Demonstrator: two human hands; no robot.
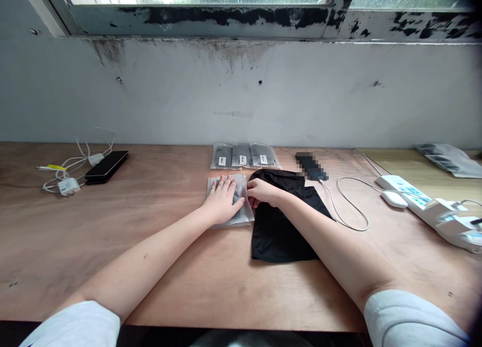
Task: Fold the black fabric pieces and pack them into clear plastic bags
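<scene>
A translucent grey plastic pouch (241, 217) lies on the wooden table in front of me. My left hand (223, 200) rests flat on it, fingers spread. At the pouch's right edge, my right hand (260, 192) has its fingers bent together in a pinch; the fingertips are partly hidden, and they seem to hold the pouch's edge. Under my right hand and forearm lies a black cloth (278, 236), spread out beside the pouch. Behind the pouch, three similar packets with white labels, such as the middle packet (241, 153), overlap in a row.
On the right are a blurred-out dark phone (312, 166) with a white cable, a white power strip (410, 191) and another plastic packet (452, 158). A black case (107, 167) and a white charger (68, 186) with cables lie at the left. A wall stands behind the table.
</scene>
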